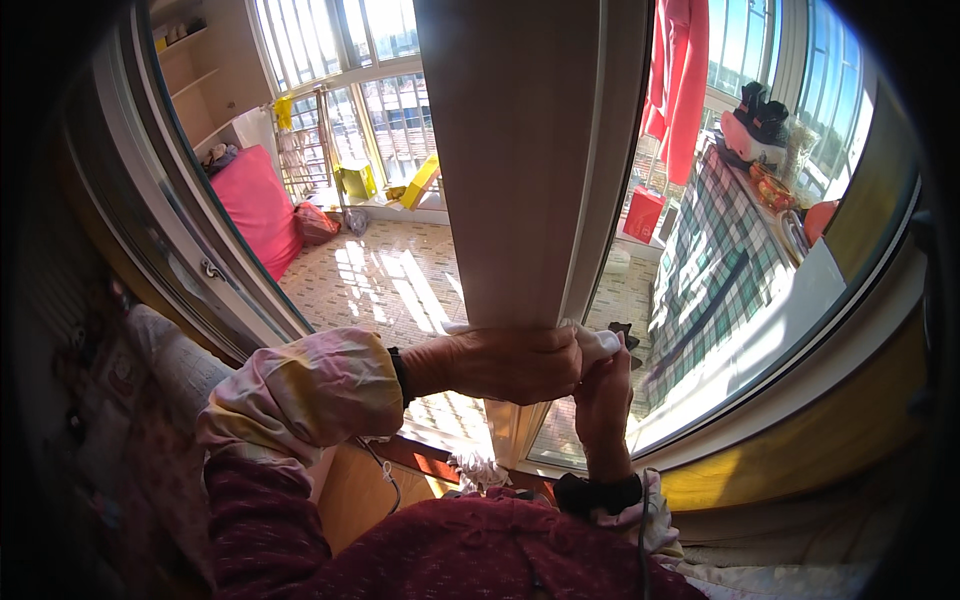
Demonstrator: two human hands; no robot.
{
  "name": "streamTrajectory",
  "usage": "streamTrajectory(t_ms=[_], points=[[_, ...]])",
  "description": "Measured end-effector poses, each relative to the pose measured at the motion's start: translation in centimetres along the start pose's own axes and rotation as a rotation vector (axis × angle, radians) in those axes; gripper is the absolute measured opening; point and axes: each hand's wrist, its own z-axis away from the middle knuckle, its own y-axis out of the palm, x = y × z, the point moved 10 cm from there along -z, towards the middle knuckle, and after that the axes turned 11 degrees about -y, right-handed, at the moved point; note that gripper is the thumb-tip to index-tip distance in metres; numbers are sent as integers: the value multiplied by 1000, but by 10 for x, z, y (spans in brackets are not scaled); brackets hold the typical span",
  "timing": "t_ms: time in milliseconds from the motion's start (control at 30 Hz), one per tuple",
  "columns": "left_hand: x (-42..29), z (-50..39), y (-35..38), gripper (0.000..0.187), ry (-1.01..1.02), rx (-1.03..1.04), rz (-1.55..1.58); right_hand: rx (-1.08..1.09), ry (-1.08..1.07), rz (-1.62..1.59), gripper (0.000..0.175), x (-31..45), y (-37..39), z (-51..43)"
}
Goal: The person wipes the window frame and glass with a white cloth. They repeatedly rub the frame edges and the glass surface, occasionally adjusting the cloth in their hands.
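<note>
A white cloth (596,343) is wrapped over the edge of an upright door or window frame post (517,187). My left hand (517,364) lies across the post with its fingers curled over the cloth at the right side. Close beside it, my right hand (606,390) pinches the cloth near the glass pane, with its fingertips at the cloth's right end. A small bit of white also shows behind the left hand at the post's left edge. Patterned oversleeves cover both forearms.
Beyond the frame stand a pink-covered object (259,206), a red bag (316,223) and yellow boxes (356,180). Behind the right pane are hanging pink clothing (677,90) and a checked cloth (712,277) over a surface. A mop head (478,472) lies low at the post's foot.
</note>
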Motion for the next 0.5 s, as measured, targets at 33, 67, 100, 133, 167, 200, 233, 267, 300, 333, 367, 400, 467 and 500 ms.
streamTrajectory(t_ms=[33, 67, 100, 133, 167, 200, 233, 267, 300, 333, 367, 400, 467, 500], points=[[2, 4, -7, 8, 25, -72, -14, 30, -43, 12, 40, 4, 4, 1], [9, 6, -15, 7, 40, -143, -24, 34, -84, 45, 39, 7, 7, 2], [19, 4, -18, 9, 16, -128, -40, 11, -109, 69, 38, 10, 6, 4], [32, 2, -22, 11, -16, -111, -48, -81, -95, 26, 42, 7, 1, 5], [48, -2, -26, 13, -60, -87, -27, -36, -93, 98, 44, 9, 6, 5], [67, -6, -41, 16, -134, -217, -100, 65, -80, 147, 45, 10, 15, 6], [89, -9, -56, 18, -228, -342, -124, 130, -61, 201, 47, 11, 20, 9], [112, -10, -65, 20, -318, -421, -39, 148, -53, 256, 51, 10, 22, 8], [134, -8, -74, 21, -414, -501, 70, 151, -46, 247, 50, 11, 23, 9], [145, -7, -78, 23, -463, -553, 79, 131, -50, 243, 49, 12, 21, 9], [151, -4, -81, 24, -509, -605, 87, 141, -61, 223, 47, 12, 23, 11], [161, 2, -81, 26, -602, -653, 135, 139, -58, 228, 46, 12, 22, 11], [141, 5, -71, 23, -549, -591, 203, 147, -85, 250, 43, 13, 23, 12], [126, 9, -65, 22, -547, -558, 258, 167, -107, 259, 42, 14, 24, 13]])
